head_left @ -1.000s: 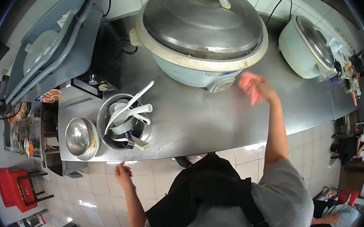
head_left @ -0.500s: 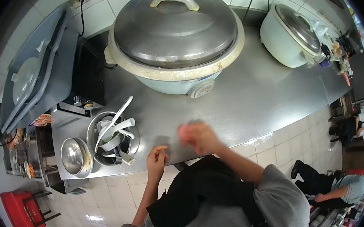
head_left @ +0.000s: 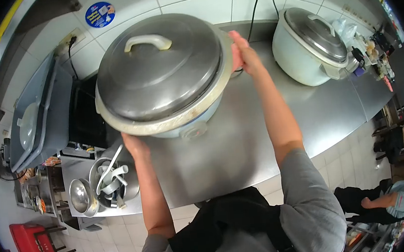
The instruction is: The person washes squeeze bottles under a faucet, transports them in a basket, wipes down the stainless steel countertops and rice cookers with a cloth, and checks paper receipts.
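A large rice cooker with a domed metal lid stands on the steel counter, slightly tilted in view. My right hand presses a pink cloth against its right side, by the rim. At the front left, my left hand is on the cooker's lower side, its fingers hidden beneath the rim. Both arms reach around the cooker. The lid sits on top, its handle towards the back left.
A smaller rice cooker stands at the right. Metal bowls and a pot of utensils are at the counter's front left. Grey tubs lean at the left. Another person is at the lower right.
Both hands have moved from the counter's front edge up to the large rice cooker, the right one carrying the pink cloth. The cooker has shifted somewhat left, and the camera view has shifted too.
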Demonstrator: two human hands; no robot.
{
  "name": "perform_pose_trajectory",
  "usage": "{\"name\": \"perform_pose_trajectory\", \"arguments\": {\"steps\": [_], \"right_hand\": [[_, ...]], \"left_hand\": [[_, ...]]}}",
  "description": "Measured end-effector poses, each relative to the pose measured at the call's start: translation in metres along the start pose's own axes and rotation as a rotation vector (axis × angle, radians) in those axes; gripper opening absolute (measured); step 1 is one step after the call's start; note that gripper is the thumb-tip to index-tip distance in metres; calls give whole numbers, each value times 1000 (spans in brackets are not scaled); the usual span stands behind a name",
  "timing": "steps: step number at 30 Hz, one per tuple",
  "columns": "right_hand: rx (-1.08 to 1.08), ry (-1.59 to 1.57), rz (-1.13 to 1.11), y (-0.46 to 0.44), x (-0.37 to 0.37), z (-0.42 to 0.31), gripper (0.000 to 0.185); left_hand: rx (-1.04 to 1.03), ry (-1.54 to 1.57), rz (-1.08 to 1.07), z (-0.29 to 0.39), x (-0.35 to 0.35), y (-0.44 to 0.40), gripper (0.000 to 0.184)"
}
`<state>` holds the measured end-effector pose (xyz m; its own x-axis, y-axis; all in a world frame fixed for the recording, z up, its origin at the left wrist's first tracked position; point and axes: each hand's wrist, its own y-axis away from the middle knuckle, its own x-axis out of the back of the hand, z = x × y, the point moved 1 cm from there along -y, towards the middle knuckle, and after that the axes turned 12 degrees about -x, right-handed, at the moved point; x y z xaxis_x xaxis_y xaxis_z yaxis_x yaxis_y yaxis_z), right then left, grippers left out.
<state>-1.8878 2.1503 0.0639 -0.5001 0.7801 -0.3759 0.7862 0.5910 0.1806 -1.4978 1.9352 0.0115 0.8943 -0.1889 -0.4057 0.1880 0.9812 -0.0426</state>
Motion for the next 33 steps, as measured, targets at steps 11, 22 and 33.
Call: {"name": "perform_pose_trajectory", "arguments": {"steps": [11, 22, 33], "right_hand": [[-137, 92, -22, -6, -4, -19, 48], [-18, 21, 36, 131, 56, -30, 48], [-100, 682, 324, 126, 175, -51, 48]], "left_hand": [[-239, -213, -103, -19, 17, 0, 52], [68, -33, -202, -45, 91, 14, 53], [-168, -231, -198, -2, -22, 108, 50]]}}
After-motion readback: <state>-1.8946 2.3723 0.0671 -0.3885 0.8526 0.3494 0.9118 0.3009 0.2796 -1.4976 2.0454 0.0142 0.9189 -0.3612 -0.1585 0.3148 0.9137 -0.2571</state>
